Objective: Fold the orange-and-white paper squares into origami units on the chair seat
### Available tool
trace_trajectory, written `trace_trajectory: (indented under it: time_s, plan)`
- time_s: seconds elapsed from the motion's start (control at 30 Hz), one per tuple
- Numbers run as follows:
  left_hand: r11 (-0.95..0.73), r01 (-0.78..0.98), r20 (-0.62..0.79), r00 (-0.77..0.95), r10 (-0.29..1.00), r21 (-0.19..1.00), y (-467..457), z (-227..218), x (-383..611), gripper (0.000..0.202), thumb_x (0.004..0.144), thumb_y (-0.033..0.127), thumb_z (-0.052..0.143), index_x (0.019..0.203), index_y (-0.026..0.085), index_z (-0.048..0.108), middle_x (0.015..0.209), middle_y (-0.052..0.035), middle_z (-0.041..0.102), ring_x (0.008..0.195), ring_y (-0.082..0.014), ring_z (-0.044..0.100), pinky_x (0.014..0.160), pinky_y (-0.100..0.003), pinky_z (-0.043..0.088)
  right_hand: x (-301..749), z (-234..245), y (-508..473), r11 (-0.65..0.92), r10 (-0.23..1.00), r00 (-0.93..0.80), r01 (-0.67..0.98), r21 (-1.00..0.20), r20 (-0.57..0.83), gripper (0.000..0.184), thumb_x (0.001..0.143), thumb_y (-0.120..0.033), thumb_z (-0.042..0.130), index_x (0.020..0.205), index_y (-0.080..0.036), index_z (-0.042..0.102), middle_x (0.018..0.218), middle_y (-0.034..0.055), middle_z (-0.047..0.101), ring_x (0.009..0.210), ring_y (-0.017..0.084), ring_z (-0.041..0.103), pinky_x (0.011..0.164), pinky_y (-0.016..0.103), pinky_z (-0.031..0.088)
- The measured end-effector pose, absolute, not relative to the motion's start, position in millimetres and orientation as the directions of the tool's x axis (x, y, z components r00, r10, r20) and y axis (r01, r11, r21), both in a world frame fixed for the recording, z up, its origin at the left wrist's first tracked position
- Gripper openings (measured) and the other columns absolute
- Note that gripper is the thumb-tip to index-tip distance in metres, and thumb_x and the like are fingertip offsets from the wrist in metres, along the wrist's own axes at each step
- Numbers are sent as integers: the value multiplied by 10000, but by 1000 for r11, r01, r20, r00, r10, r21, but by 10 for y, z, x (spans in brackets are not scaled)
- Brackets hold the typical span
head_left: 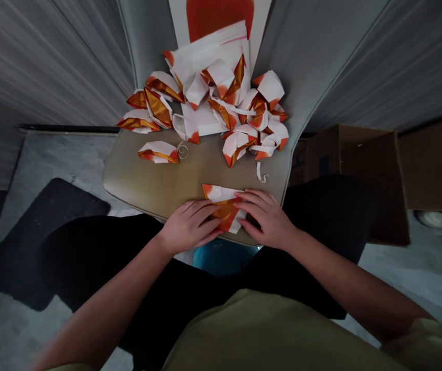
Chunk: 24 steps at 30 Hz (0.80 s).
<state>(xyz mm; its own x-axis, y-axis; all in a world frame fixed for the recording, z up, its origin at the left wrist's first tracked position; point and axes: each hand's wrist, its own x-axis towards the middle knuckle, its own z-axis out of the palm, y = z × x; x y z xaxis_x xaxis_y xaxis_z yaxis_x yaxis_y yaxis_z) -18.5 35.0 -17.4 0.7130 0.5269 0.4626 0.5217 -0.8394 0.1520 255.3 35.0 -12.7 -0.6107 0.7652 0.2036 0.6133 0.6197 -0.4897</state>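
Observation:
A sheet of white, orange and gold paper (226,208), partly folded, lies near the front edge of the chair seat (147,180). On its left side rests my left hand (192,224), fingers bent together over the paper and hiding that edge. My right hand (265,214) grips the opposite side, with the fingertips on top and the thumb at the lower edge. Just beyond are folded paper ingots (159,153) in the same colours, several of them heaped toward the backrest.
A stack of white paper sheets (209,49) leans at the back, partly under the ingots. Thin paper strips (259,172) lie on the seat's right. An open cardboard box (371,180) stands on the floor at right; a dark mat (46,242) lies at left. Something blue (223,257) shows below the seat.

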Motion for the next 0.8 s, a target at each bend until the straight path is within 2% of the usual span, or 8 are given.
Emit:
trace_trajectory:
  time_s: [0.1,0.2,0.27,0.37,0.57,0.7,0.8]
  plan:
    - [-819,547,495,670,552,172,321,-183,-147,113,932,307,689,965,211,738,1116,-53,780,1064,-241,724,918,-374,606,2620,-86,389,627,739,-646,558,-543,190,389,947,-260,615,1333,-213,628,1484,111,617,1406,297,521,1135,526,457]
    - [-767,599,498,605,622,230,255,-180,-79,73,908,262,686,908,209,736,1089,-62,783,1072,-254,731,909,-386,619,2651,-96,433,651,725,-656,556,-516,208,269,963,-272,627,1219,-223,693,1446,102,650,1366,295,559,1091,505,487]
    - [-724,636,482,563,671,267,200,-176,-27,90,893,297,709,889,209,732,1094,-72,780,1080,-276,731,902,-417,624,2646,-122,455,675,719,-648,566,-473,252,191,986,-292,624,1126,-227,736,1397,89,686,1316,285,595,1056,478,506]
    - [-680,673,480,512,713,291,131,-185,35,178,889,388,745,904,212,729,1111,-81,775,1106,-301,725,903,-455,621,2621,-153,478,677,725,-631,578,-455,276,188,1004,-342,618,1073,-246,763,1355,61,715,1275,263,620,1031,450,512]
    - [-590,682,488,373,789,432,115,-238,99,30,923,230,703,930,208,684,1054,-58,773,1065,-244,728,895,-410,604,2503,-149,507,595,800,-536,646,-478,270,199,1004,-401,622,1017,-277,777,1222,13,769,1133,231,654,975,406,486]
    - [-544,682,481,310,820,488,139,-246,113,73,921,201,688,985,210,654,1035,-61,764,992,-226,727,847,-392,582,2395,-158,532,566,825,-475,679,-468,308,209,1004,-400,625,985,-250,770,1100,16,783,1023,217,644,899,381,465]
    - [-514,691,468,280,838,507,148,-254,111,148,927,189,666,1069,224,646,1047,-53,753,978,-208,725,831,-368,562,2328,-170,555,514,858,-438,721,-465,269,237,1000,-434,623,950,-255,770,1038,23,769,984,220,624,864,386,442]
